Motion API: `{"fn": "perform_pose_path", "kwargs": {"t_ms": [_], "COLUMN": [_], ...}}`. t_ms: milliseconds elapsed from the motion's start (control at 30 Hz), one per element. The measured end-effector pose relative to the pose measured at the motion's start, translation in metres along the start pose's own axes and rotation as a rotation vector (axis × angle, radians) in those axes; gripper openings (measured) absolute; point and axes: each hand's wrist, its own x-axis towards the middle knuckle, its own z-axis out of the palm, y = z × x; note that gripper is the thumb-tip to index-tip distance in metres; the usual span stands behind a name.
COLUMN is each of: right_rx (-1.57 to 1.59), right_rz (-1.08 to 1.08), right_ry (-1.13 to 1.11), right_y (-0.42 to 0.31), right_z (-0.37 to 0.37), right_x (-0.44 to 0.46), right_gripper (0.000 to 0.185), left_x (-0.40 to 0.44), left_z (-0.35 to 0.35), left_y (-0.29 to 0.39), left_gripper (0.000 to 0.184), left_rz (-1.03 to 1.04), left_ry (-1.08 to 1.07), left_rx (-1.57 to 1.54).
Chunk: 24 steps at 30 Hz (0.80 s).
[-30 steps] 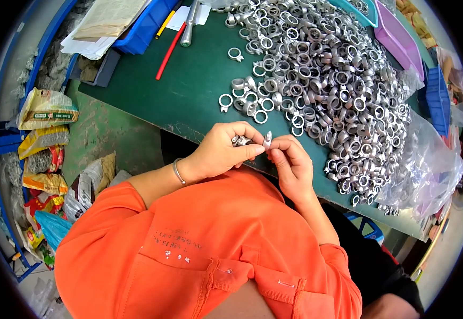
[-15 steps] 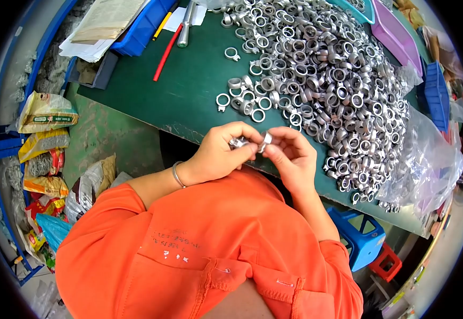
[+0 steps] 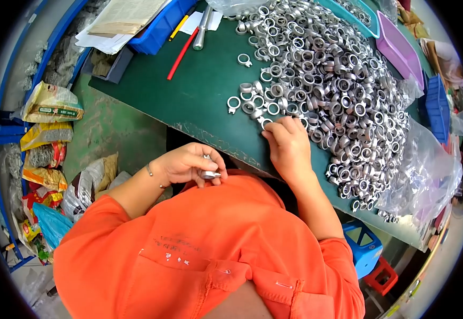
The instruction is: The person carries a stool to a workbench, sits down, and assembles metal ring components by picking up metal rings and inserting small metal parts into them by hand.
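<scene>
My left hand (image 3: 189, 164) is near my body, in front of the table edge. Its fingers are curled round small silvery metal ring clamps (image 3: 210, 174); how many is hidden. Over the near edge of the heap, my right hand (image 3: 290, 146) reaches down with thumb and fingers closed on a metal ring clamp (image 3: 265, 123). That ring's far side shows past the fingertips. The large pile of metal ring clamps (image 3: 343, 85), each with a small lug, spreads beyond and to the right of this hand. One lone ring (image 3: 233, 103) lies just left of the pile.
On the green table (image 3: 189, 95) lie a red pen (image 3: 182, 56), a yellow pen (image 3: 178, 27) and a metal-handled tool (image 3: 203, 29). A blue bin (image 3: 154, 40), a pink tray (image 3: 399, 48) and a plastic bag (image 3: 428, 170) sit round the edges. A blue stool (image 3: 363, 247) stands below right.
My hands have moved apart. The left drew back toward my body with metal rings in it; the right went forward to the pile and closed on a ring. The view shifted slightly.
</scene>
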Motion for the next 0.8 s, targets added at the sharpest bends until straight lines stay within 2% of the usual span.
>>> {"fn": "perform_pose_path", "kwargs": {"t_ms": [67,100,133,167,300,367,400,567,600,667,733,767,800], "right_rx": [0.092,0.347,0.601,0.750,0.952,0.985,1.029,1.022,1.019,1.021,1.000,1.006,0.985], "right_rz": [0.036,0.234,0.434,0.525,0.641,0.623,0.601,0.525,0.519,0.513,0.470,0.469,0.451], "right_ry": [0.037,-0.014,-0.066,-0.052,-0.027,-0.019,-0.016,0.011,0.018,0.020,0.025,0.021,0.046], "right_y": [-0.003,-0.007,-0.009,-0.006,-0.013,-0.013,-0.013,-0.011,-0.010,-0.008,-0.006,-0.006,-0.006], "right_z": [-0.006,-0.011,-0.016,-0.013,-0.018,-0.020,-0.020,-0.023,-0.022,-0.021,-0.019,-0.018,-0.017], "right_x": [-0.007,-0.012,-0.017,-0.026,-0.039,-0.045,-0.048,-0.053,-0.054,-0.054,-0.054,-0.054,-0.052], "right_gripper": [0.014,0.012,0.010,0.005,0.008,0.008,0.008,0.008,0.009,0.009,0.010,0.010,0.009], "left_x": [0.008,0.023,0.046,0.066,0.118,0.135,0.133,0.107,0.099,0.078,0.046,0.035,0.024], "left_z": [-0.014,-0.025,-0.035,-0.040,-0.032,-0.027,-0.022,-0.006,-0.014,-0.040,-0.030,-0.015,0.003], "left_y": [-0.010,-0.020,-0.031,-0.039,-0.043,-0.042,-0.043,-0.033,-0.038,-0.050,-0.031,-0.018,-0.003], "left_gripper": [0.016,0.016,0.017,0.019,0.019,0.018,0.018,0.022,0.022,0.026,0.024,0.024,0.021], "left_rz": [-0.084,-0.084,-0.096,-0.109,-0.032,0.299,0.293,0.159,0.156,0.251,0.218,0.213,0.095], "left_ry": [0.148,0.141,0.234,0.327,0.138,-0.129,-0.134,0.198,0.202,0.165,0.117,0.123,0.058], "left_rx": [-0.016,-0.015,-0.207,-0.400,-0.536,-0.129,-0.133,0.871,0.870,1.504,1.694,1.692,1.701]}}
